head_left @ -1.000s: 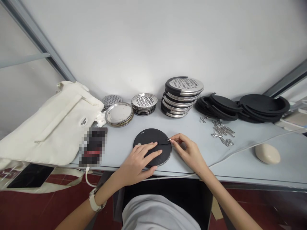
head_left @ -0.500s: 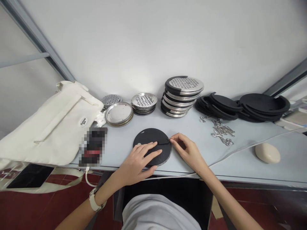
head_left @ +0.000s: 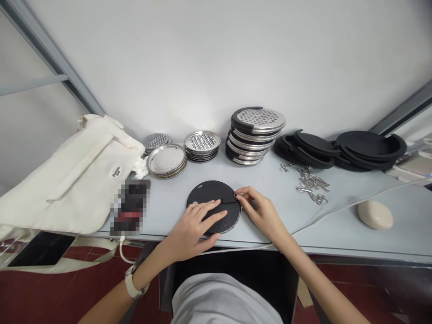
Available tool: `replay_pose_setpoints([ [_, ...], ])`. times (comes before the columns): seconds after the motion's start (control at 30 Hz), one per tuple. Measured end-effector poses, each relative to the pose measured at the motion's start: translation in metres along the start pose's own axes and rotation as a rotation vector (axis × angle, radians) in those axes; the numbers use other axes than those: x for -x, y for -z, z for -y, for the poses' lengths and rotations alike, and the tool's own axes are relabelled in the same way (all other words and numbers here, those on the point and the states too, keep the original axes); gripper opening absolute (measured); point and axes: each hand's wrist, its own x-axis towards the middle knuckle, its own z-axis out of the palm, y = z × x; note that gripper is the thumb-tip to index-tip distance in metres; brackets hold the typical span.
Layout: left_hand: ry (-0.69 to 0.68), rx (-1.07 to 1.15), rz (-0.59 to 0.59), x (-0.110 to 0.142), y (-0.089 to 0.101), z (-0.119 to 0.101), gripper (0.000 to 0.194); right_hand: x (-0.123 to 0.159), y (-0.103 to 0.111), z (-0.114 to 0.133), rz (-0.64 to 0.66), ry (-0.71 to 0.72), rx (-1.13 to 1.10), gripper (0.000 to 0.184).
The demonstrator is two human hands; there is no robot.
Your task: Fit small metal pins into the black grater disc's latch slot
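A black round disc lies on the table in front of me, with a short dark strip near its right edge. My left hand rests flat on the disc, fingers spread, pressing nothing between them. At the disc's right rim, my right hand pinches a small metal clip between thumb and forefinger. Most of the clip is hidden by the fingertips. Several loose metal clips lie in a heap to the right, beyond my right hand.
Behind the disc stand grater plates, plain metal discs and a tall stack of rimmed graters. Black rimmed covers lie right. A white bag, phone, cable and beige mouse-shaped object are around.
My right fingertips have shifted slightly left and inward over the disc's rim with the clip. My left hand has stayed in place on the disc.
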Motion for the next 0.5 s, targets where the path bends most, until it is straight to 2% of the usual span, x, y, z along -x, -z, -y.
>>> replay_pose_setpoints([
  [0.5,0.002,0.006,0.013,0.0010,-0.0004,0.0001,0.049,0.0003,0.0039,-0.0049,0.063,0.093,0.009,0.022],
])
